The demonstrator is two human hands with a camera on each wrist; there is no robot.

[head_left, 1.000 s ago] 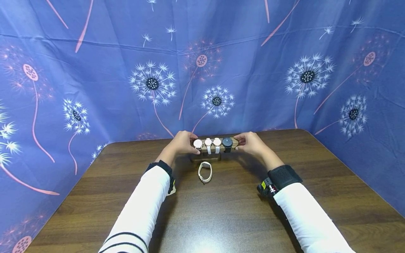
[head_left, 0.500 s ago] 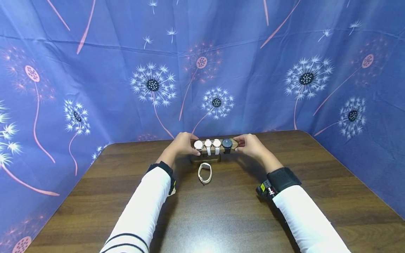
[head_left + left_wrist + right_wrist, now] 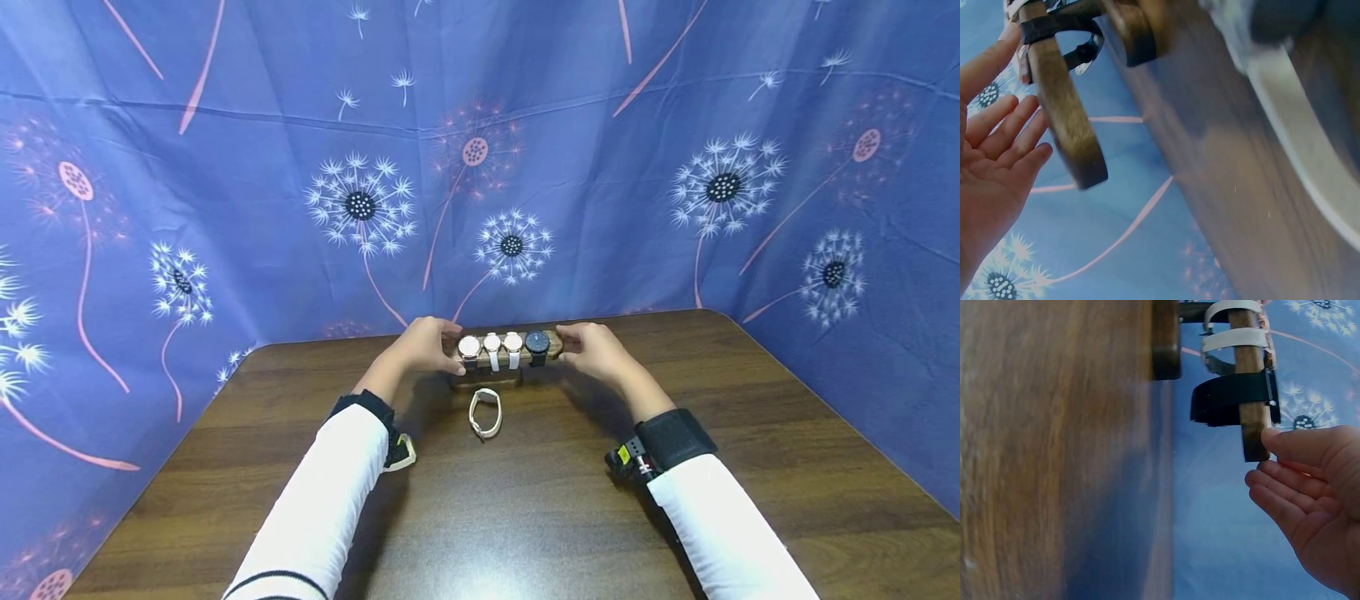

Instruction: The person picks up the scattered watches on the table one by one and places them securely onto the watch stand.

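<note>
A wooden watch stand (image 3: 504,377) stands on the table near its far edge, its crossbar bearing several wristwatches: a dark one (image 3: 537,342) at the right, two with white straps and a pale-faced one (image 3: 468,347) at the left. My left hand (image 3: 422,343) is at the bar's left end, fingers spread loosely; in the left wrist view its fingertips lie close beside the wood. My right hand (image 3: 597,350) pinches the bar's right end lightly, thumb on the wood in the right wrist view. A white watch (image 3: 486,413) lies on its side in front of the stand.
The brown wooden table (image 3: 525,517) stretches out around the stand. A blue cloth (image 3: 285,208) with dandelion prints hangs right behind its far edge. Each wrist wears a black strap with a small camera.
My left hand has drawn slightly left off the bar's end, its fingers loosening. The right hand has shifted barely. The stand and the white watch have stayed in place; the head view moved a little.
</note>
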